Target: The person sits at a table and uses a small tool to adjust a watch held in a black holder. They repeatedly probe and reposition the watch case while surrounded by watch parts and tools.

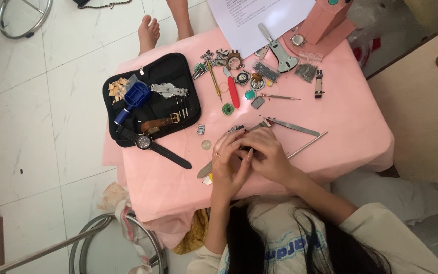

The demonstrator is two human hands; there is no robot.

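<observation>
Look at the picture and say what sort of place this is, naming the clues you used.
Probably a home watch-repair corner: a small pink-covered table on tiled floor holds a black tool case, loose watch parts and a black-strapped watch.

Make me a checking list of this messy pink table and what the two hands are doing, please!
Surface: small table under a pink cloth.
Job's things: small dark part pinched between both hands, mostly hidden.
Clutter: black zip tool pouch holding a blue plastic tool; black round wristwatch; red-handled tool; white paper sheet; small metal parts.
Grippers: left hand and right hand close together, fingers curled on the part.
Cables: nothing seen.
Surroundings: white tiled floor; another person's bare foot; metal chair frame.
</observation>
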